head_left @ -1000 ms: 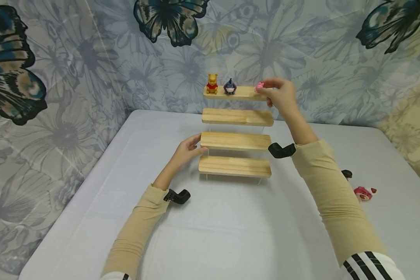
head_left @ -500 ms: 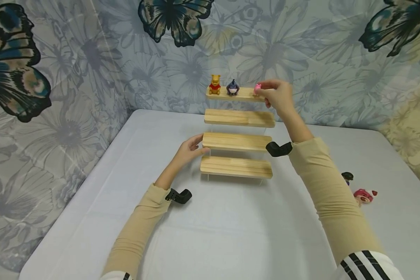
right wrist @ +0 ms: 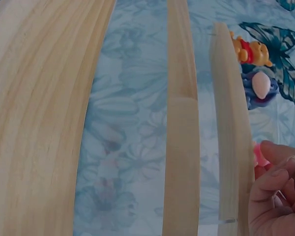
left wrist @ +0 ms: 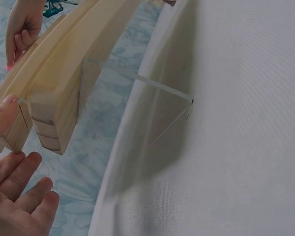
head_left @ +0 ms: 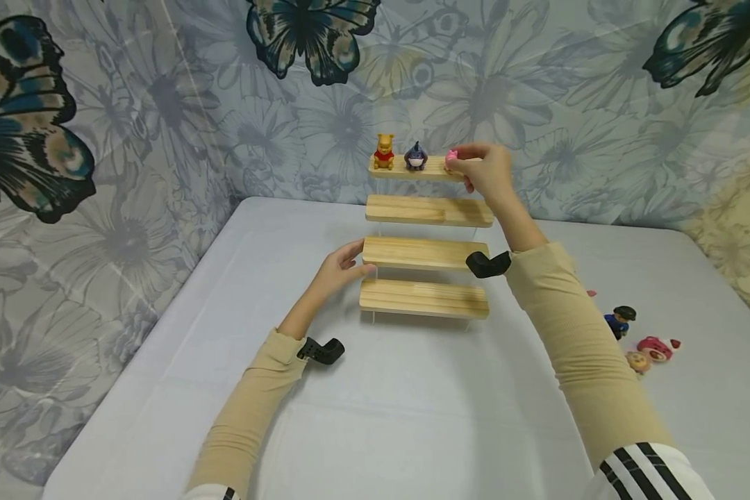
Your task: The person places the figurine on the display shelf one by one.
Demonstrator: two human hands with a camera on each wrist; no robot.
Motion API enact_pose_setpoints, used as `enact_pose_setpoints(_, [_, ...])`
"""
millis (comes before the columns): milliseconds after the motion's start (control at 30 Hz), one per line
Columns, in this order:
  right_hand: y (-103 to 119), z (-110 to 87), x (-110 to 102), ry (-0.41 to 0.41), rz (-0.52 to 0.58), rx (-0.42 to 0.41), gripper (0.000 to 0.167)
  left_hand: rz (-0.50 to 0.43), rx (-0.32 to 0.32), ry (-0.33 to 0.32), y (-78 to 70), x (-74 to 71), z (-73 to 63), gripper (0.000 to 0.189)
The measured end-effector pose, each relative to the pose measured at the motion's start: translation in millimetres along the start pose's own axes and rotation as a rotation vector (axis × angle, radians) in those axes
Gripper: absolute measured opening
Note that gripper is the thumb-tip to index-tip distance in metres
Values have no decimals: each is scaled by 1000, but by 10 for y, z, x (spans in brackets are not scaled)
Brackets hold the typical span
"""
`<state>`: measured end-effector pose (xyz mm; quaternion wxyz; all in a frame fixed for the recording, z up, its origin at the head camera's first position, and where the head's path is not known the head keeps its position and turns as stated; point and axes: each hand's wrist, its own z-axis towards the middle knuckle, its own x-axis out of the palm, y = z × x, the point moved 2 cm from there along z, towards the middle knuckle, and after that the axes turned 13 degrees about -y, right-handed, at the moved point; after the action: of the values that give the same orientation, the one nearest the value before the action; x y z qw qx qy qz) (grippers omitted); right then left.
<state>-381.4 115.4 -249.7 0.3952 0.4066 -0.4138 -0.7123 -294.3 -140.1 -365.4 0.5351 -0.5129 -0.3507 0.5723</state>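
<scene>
A tiered wooden display shelf (head_left: 425, 253) stands on the white table. On its top tier sit a yellow bear figurine (head_left: 384, 153) in a red shirt and a blue-grey donkey figurine (head_left: 415, 157). My right hand (head_left: 490, 172) pinches a pink figurine (head_left: 451, 158) between thumb and index finger at the top tier, right of the donkey; the fingers partly hide it in the right wrist view. My left hand (head_left: 340, 272) holds the left end of the third tier from the top, its thumb and index finger at the wood and the other fingers loose in the left wrist view.
Right of the right forearm, several small figurines lie on the table: one with a dark cap and blue clothes (head_left: 620, 320), a pink-red bear (head_left: 656, 348) and a tan round-headed one (head_left: 638, 361). Butterfly-print fabric (head_left: 344, 132) hangs behind the table.
My right hand has moved the pink figurine left along the top tier, closer to the donkey. More figurines show beside the right forearm. My left hand stays at the shelf.
</scene>
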Motion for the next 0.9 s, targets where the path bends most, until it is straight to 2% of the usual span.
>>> enact_pose_setpoints(367, [-37, 37, 11, -10, 15, 23, 33, -4, 0, -8, 17, 15, 3, 61])
enact_pose_setpoints(533, [-42, 38, -3, 10, 29, 37, 35, -1, -2, -12, 13, 19, 1, 60])
enact_pose_setpoints(767, [-41, 14, -34, 48, 33, 48, 35, 14, 18, -35, 308, 26, 112, 63])
enact_pose_setpoints(900, [-39, -3, -44, 45, 25, 46, 34, -8, 6, -23, 201, 21, 74, 62])
